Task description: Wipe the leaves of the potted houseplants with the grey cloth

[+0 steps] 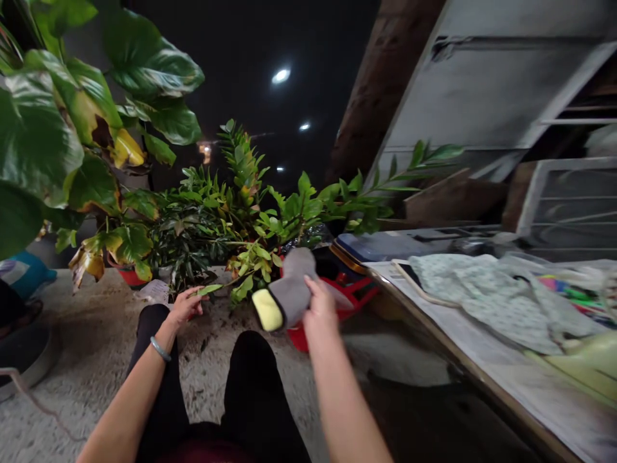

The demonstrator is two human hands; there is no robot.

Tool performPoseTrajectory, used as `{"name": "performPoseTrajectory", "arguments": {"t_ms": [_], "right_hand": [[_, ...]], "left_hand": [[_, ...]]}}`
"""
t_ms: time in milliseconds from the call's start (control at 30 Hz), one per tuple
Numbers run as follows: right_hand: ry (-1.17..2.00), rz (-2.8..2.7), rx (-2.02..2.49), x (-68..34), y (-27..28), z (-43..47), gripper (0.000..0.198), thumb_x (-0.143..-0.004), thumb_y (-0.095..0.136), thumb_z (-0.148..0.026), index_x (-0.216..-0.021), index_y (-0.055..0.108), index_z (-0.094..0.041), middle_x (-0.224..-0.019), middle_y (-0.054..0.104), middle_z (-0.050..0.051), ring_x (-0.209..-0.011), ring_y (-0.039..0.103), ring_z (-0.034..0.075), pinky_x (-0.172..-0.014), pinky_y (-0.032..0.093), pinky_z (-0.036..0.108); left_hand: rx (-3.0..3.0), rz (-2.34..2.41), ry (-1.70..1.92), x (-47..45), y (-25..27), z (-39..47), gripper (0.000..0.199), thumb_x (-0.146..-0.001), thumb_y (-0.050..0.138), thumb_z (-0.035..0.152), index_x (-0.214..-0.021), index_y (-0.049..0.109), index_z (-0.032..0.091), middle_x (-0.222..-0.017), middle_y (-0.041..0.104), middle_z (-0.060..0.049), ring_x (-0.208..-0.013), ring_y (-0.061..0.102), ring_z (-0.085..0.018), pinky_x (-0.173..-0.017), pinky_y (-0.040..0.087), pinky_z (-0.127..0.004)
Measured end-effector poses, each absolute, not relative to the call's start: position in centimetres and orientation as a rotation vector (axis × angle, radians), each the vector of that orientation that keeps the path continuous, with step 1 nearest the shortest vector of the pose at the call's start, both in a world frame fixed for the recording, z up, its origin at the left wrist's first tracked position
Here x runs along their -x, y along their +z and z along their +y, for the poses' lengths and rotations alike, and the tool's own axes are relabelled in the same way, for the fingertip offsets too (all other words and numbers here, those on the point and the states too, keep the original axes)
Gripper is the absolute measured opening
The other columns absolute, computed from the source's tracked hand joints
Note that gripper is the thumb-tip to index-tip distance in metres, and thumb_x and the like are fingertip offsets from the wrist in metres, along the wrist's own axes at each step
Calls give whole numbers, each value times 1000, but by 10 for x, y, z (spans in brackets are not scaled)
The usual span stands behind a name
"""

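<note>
My right hand [319, 305] is closed round a grey cloth [295, 286] with a yellow underside showing at one folded end. It holds the cloth up in front of the plants, above a red plastic object [299, 337]. My left hand [186, 307], with a bangle on the wrist, pinches the tip of a long green leaf [211, 289]. That leaf reaches out from a low leafy plant [253, 260] between my two hands. The fingertips are small and partly blurred.
A large-leaved plant [96, 122] with yellow and brown patches rises on the left. To the right stands a table [463, 334] bearing a patterned cloth [486, 296] and other items. A round grey object [29, 360] with a cable lies at left on the concrete floor [96, 334].
</note>
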State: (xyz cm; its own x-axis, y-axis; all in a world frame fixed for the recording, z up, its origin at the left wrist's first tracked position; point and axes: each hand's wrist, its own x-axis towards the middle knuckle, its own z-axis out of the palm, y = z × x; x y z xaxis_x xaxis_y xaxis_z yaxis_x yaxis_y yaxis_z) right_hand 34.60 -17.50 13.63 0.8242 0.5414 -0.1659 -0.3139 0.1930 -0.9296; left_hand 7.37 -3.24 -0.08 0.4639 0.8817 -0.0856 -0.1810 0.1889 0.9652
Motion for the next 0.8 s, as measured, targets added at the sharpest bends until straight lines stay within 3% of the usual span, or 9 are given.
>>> {"name": "performPoseTrajectory", "arguments": {"t_ms": [133,200,267,333,467,567,633,700,800], "right_hand": [[893,-470,1253,-280,112,-181,42,-53,76,-31,-95,74,-29,-85,78,2,-79,75,30,-76,62,47],[1030,-674,1296,-269,103,-215,42,-54,78,-28,-96,76,-33,-91,78,2,-86,75,32,-82,61,48],[1053,-733,1318,-285,101,-248,44,-56,80,-29,-100,76,-34,-98,79,3,-92,75,31,-84,61,44],[934,-560,1290,-318,106,-261,47,-55,81,-31,-102,76,-31,-98,79,3,-87,76,28,-74,62,38],[691,-225,1147,-368,123,-213,48,-56,78,-43,-98,72,-21,-82,78,2,-68,74,23,-62,60,33],[841,-289,1187,-345,124,-165,42,-57,76,-48,-86,71,-18,-69,75,3,-65,72,24,-63,60,36],[947,-353,1244,-308,115,-158,40,-49,82,-40,-80,71,-18,-65,75,3,-62,71,25,-62,59,38],[1008,-441,1277,-275,102,-176,43,-43,86,-29,-82,74,-17,-69,76,4,-64,72,27,-66,59,39],[1060,-640,1307,-268,89,-225,50,-49,86,-30,-97,77,-20,-88,80,5,-82,74,27,-80,58,39]], "left_hand": [[-1014,833,856,-71,3,-35,54,-71,76,34,-120,67,15,-96,74,-13,-55,59,-13,-55,49,-27],[-978,854,870,-68,5,-35,54,-70,78,36,-118,68,15,-94,74,-12,-57,60,-13,-56,50,-26],[-962,850,871,-65,7,-35,54,-70,79,38,-118,68,15,-94,74,-12,-60,62,-14,-56,50,-26],[-970,824,864,-62,10,-37,54,-72,79,39,-119,67,14,-97,74,-14,-62,63,-15,-57,50,-26],[-987,809,846,-60,14,-40,58,-73,79,39,-121,66,12,-99,74,-16,-64,64,-15,-59,51,-27],[-985,818,861,-61,15,-40,58,-73,79,41,-121,66,12,-99,74,-16,-65,65,-16,-58,51,-27],[-977,837,886,-61,13,-38,57,-74,78,42,-121,66,12,-98,73,-15,-65,65,-16,-58,51,-27],[-965,855,902,-61,11,-35,57,-74,78,41,-121,66,12,-95,73,-13,-65,66,-16,-58,52,-27],[-947,857,894,-60,8,-33,56,-74,79,39,-121,66,11,-94,74,-13,-65,66,-16,-57,52,-26]]}}
